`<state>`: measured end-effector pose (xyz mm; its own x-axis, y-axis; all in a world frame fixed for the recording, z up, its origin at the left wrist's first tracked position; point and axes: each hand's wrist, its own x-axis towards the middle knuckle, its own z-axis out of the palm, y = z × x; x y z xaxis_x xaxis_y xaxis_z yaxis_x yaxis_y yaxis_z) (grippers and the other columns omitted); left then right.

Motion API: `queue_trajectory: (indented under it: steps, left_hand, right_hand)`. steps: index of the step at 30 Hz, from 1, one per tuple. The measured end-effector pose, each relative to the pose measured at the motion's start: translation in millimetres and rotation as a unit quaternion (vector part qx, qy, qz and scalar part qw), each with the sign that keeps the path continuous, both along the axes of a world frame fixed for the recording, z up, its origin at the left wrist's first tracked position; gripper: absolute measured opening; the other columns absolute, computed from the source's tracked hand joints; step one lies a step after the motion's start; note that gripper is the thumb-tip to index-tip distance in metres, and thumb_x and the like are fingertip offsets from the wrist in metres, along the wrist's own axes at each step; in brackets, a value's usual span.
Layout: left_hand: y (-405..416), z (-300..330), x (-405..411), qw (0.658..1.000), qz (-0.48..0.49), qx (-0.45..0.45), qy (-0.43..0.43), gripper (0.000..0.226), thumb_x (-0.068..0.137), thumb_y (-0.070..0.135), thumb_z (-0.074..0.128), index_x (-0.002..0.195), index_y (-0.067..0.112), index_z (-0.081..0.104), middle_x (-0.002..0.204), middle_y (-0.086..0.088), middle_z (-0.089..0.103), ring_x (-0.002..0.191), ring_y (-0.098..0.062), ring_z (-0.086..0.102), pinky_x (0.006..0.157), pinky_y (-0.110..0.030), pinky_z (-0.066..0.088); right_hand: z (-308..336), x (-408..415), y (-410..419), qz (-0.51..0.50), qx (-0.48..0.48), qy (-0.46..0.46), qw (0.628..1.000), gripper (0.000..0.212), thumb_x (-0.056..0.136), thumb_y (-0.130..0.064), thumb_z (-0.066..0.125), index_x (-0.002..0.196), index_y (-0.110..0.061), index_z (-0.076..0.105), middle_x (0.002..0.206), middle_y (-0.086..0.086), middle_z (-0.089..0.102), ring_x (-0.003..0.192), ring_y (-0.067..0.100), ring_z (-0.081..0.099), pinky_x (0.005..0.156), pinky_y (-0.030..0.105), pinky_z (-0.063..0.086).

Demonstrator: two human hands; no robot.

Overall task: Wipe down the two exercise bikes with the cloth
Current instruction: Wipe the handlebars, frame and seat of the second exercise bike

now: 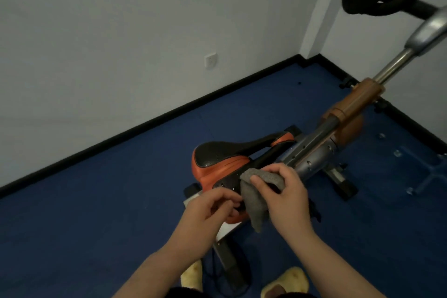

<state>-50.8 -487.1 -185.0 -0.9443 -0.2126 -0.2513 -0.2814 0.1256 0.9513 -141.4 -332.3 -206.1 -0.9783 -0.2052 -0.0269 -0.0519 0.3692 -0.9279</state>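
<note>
Grey cloth [254, 197] pinched in right hand [287, 198] fingers [260, 182] above saddle [217, 159].

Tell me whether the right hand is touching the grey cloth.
Touching. The head view shows the right hand with thumb and fingers pinching the grey cloth, which hangs from its grip above the saddle.

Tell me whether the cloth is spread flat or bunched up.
Bunched up. The grey cloth is gathered in the right hand, draped over its fingers, with a crumpled end hanging down beside the saddle.

White walls [121, 31], blue floor [96, 225]
</note>
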Motion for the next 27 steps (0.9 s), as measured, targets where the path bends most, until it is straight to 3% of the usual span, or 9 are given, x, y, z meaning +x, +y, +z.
queue_trajectory:
  steps: [3, 6, 11, 14, 16, 19, 21, 23, 27]
  left_hand:
    - [-30, 1, 2, 1.000, -0.018, -0.003, 0.004, 0.027, 0.094, 0.002, 0.055, 0.092, 0.022, 0.073, 0.091, -0.001, 0.072, 0.088, -0.015, 0.068, 0.078, -0.027, 0.054]
    - [-54, -3, -1, 0.999, -0.037, 0.000, 0.008, 0.025, 0.093, 0.002, 0.056, 0.090, 0.021, 0.073, 0.087, -0.001, 0.073, 0.086, -0.016, 0.069, 0.077, -0.025, 0.054]
    - [-64, -9, -3, 0.994, -0.108, -0.023, 0.020, 0.021, 0.092, 0.004, 0.058, 0.095, 0.022, 0.070, 0.095, 0.001, 0.072, 0.093, -0.018, 0.067, 0.085, -0.041, 0.054]
    - [-69, -11, -7, 0.985, -0.120, -0.094, 0.076, 0.027, 0.090, 0.004, 0.061, 0.097, 0.029, 0.067, 0.096, 0.016, 0.064, 0.090, -0.007, 0.063, 0.080, -0.030, 0.054]
    - [-74, -11, -13, 0.978, -0.121, -0.131, 0.109, 0.033, 0.086, 0.001, 0.063, 0.099, 0.032, 0.065, 0.099, 0.019, 0.059, 0.092, -0.002, 0.059, 0.079, -0.022, 0.051]
    - [-80, -14, -21, 0.965, -0.152, -0.173, 0.129, 0.031, 0.083, 0.007, 0.069, 0.105, 0.030, 0.064, 0.103, 0.018, 0.056, 0.099, 0.004, 0.055, 0.084, -0.011, 0.043]
    - [-82, -17, -23, 0.954, -0.179, -0.194, 0.139, 0.033, 0.082, 0.013, 0.073, 0.108, 0.032, 0.064, 0.104, 0.021, 0.054, 0.101, 0.006, 0.053, 0.086, -0.005, 0.038]
    - [-83, -19, -24, 0.950, -0.189, -0.199, 0.146, 0.036, 0.082, 0.016, 0.074, 0.110, 0.036, 0.063, 0.104, 0.025, 0.051, 0.102, 0.007, 0.052, 0.087, -0.005, 0.039]
    - [-81, -22, -27, 0.944, -0.197, -0.218, 0.153, 0.035, 0.085, 0.015, 0.071, 0.116, 0.029, 0.065, 0.104, 0.026, 0.048, 0.102, 0.005, 0.051, 0.087, -0.009, 0.041]
  right_hand:
    - [-5, 25, -21, -0.077, -0.005, -0.008, 0.997, 0.016, 0.083, -0.030, 0.074, 0.089, -0.036, 0.061, 0.104, -0.021, 0.056, 0.101, -0.012, 0.053, 0.080, 0.013, 0.040]
    - [-15, 59, -38, -0.141, 0.021, 0.002, 0.990, 0.016, 0.084, -0.036, 0.070, 0.089, -0.044, 0.058, 0.105, -0.024, 0.052, 0.101, -0.008, 0.053, 0.076, 0.014, 0.040]
    - [-12, 64, -46, -0.114, 0.063, 0.046, 0.990, 0.015, 0.087, -0.033, 0.067, 0.092, -0.041, 0.056, 0.104, -0.022, 0.049, 0.101, 0.000, 0.052, 0.079, 0.021, 0.045]
    - [-5, 49, -49, -0.179, 0.049, 0.037, 0.982, 0.015, 0.089, -0.026, 0.067, 0.092, -0.038, 0.059, 0.102, -0.020, 0.053, 0.098, 0.000, 0.054, 0.083, 0.027, 0.048]
    - [-10, 63, -64, -0.234, 0.046, 0.059, 0.969, 0.016, 0.090, -0.025, 0.066, 0.093, -0.038, 0.060, 0.106, -0.025, 0.053, 0.102, 0.000, 0.054, 0.085, 0.020, 0.045]
    - [-23, 99, -92, -0.235, 0.118, 0.098, 0.960, 0.031, 0.091, -0.030, 0.064, 0.120, -0.038, 0.061, 0.128, -0.027, 0.045, 0.122, -0.003, 0.043, 0.097, 0.017, 0.036]
    - [-23, 95, -89, -0.206, 0.170, 0.119, 0.956, 0.039, 0.090, -0.030, 0.065, 0.129, -0.031, 0.061, 0.131, -0.024, 0.045, 0.126, -0.002, 0.040, 0.097, 0.014, 0.033]
    - [-12, 76, -78, -0.175, 0.202, 0.119, 0.956, 0.035, 0.091, -0.031, 0.064, 0.126, -0.029, 0.064, 0.128, -0.024, 0.046, 0.124, -0.001, 0.042, 0.095, 0.012, 0.034]
    - [-5, 68, -79, -0.192, 0.192, 0.094, 0.958, 0.033, 0.095, -0.028, 0.060, 0.128, -0.028, 0.062, 0.132, -0.017, 0.048, 0.123, -0.002, 0.041, 0.099, 0.024, 0.044]
